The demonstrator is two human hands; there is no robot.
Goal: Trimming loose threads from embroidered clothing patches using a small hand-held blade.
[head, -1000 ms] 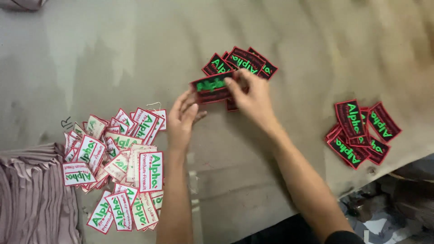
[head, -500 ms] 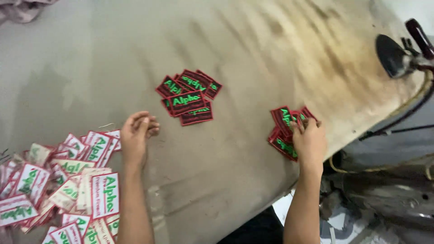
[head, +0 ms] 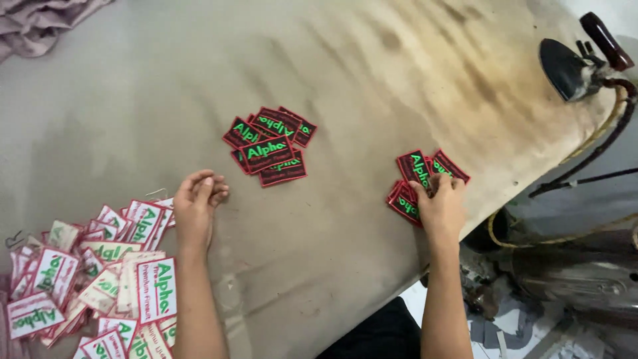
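Right hand unmoved, fingers pressing dark patches, partly hidden | left hand curled, empty

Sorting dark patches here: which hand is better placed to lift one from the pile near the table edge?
Right. The right hand already rests on that dark patch pile; the left hand lies apart, beside the white patches.

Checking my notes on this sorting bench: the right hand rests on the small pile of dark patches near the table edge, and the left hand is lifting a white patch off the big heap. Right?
Not quite. In the head view the left hand holds nothing; it rests curled on the table beside the white patches. The right hand does rest on the dark patches near the edge.
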